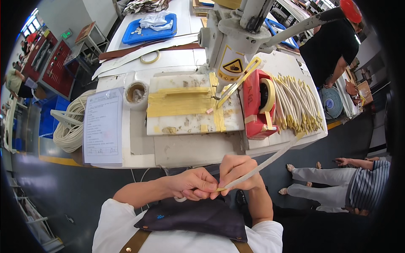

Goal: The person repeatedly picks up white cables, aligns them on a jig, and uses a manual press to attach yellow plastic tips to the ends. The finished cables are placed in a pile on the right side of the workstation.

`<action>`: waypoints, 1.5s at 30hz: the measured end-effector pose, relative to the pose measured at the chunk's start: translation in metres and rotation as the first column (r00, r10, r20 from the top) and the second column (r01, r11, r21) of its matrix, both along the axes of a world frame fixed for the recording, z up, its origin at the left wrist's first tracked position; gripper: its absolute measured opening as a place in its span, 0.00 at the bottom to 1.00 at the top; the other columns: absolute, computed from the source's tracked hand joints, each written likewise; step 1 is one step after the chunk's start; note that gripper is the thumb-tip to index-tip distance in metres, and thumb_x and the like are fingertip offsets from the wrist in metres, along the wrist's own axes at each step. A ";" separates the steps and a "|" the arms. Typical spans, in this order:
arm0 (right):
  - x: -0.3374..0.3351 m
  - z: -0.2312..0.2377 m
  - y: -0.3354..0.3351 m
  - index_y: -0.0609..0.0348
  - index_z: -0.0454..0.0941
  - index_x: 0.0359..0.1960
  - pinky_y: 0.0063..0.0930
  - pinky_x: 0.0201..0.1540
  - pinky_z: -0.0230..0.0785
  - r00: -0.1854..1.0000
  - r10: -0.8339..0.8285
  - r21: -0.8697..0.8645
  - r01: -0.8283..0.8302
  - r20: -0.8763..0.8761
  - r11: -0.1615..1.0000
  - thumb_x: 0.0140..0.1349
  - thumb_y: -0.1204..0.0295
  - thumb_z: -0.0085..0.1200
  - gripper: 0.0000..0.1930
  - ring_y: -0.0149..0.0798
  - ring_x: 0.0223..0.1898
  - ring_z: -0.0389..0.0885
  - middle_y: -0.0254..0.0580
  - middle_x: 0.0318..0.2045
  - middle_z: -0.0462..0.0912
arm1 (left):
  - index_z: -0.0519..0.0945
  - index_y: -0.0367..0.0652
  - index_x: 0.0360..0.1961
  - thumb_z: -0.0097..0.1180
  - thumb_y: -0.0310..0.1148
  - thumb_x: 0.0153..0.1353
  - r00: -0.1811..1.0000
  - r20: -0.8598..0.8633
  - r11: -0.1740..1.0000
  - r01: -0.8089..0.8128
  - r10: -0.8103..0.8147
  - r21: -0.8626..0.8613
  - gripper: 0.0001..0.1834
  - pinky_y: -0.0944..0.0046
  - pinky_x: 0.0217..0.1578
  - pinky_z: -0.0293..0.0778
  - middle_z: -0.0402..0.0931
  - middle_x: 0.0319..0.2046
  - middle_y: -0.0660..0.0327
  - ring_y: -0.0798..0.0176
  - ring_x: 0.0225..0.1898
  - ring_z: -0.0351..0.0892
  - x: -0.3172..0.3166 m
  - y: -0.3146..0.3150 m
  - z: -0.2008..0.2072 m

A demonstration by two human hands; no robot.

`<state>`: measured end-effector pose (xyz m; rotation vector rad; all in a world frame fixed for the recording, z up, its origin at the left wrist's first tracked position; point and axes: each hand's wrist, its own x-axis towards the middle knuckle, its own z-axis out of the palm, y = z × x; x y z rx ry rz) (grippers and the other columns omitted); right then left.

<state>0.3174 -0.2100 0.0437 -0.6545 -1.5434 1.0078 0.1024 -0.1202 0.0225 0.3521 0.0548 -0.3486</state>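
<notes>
A white cord (266, 162) with yellow tape on its far end runs from my hands up to the right, toward the table's front edge. My left hand (195, 184) is closed, pinching the cord where a yellow taped part shows between thumb and fingers. Beside it and touching it, my right hand (240, 172) is closed around the same cord. A short white bit of cord also shows below my left hand. On the table's right lies a bundle of cut white cords (297, 101) with yellow taped ends. Next to it stands a red tape dispenser (252, 103) holding a yellow roll.
A grey lever press (225, 42) with a red-knobbed handle (351, 11) stands beyond a white board (168, 124) patched with yellow tape. Left of it are a clear tape roll (136, 92), a printed sheet (102, 126) and a coil of white cord (69, 133). Other people stand at right.
</notes>
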 end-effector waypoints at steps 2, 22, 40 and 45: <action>-0.004 -0.013 0.004 0.62 0.90 0.34 0.27 0.30 0.69 0.995 0.046 0.011 -0.046 -0.092 0.999 0.51 0.69 0.77 0.13 0.35 0.30 0.79 0.40 0.30 0.83 | 0.81 0.27 0.42 0.54 0.36 0.76 1.000 -0.008 0.999 0.007 -0.008 -0.035 0.18 0.76 0.10 0.50 0.68 0.17 0.67 0.80 0.10 0.56 0.004 -0.008 0.001; -0.042 -0.030 -0.007 0.63 0.86 0.41 0.24 0.36 0.71 0.916 -0.152 -0.383 -0.002 -0.371 0.924 0.64 0.69 0.68 0.10 0.29 0.33 0.77 0.37 0.36 0.79 | 0.83 0.29 0.43 0.56 0.36 0.75 0.942 -0.132 0.834 -0.200 0.308 0.515 0.16 0.74 0.15 0.65 0.81 0.23 0.61 0.76 0.14 0.70 -0.022 0.018 0.041; 0.000 -0.007 0.098 0.68 0.84 0.39 0.25 0.27 0.69 0.691 -0.715 -0.478 0.665 0.104 0.574 0.71 0.70 0.58 0.11 0.27 0.23 0.78 0.37 0.23 0.85 | 0.86 0.38 0.44 0.66 0.24 0.62 0.585 0.499 -0.468 -0.219 0.639 0.856 0.09 0.65 0.28 0.78 0.78 0.34 0.57 0.65 0.29 0.82 -0.044 0.035 0.019; 0.017 -0.018 0.108 0.74 0.74 0.61 0.29 0.31 0.75 0.476 -0.706 -0.217 0.877 0.525 0.429 0.68 0.74 0.60 0.23 0.30 0.24 0.81 0.40 0.28 0.86 | 0.85 0.38 0.47 0.64 0.25 0.64 0.655 0.640 -0.764 -0.146 0.402 0.629 0.11 0.61 0.29 0.77 0.78 0.35 0.57 0.58 0.29 0.82 -0.023 0.052 0.001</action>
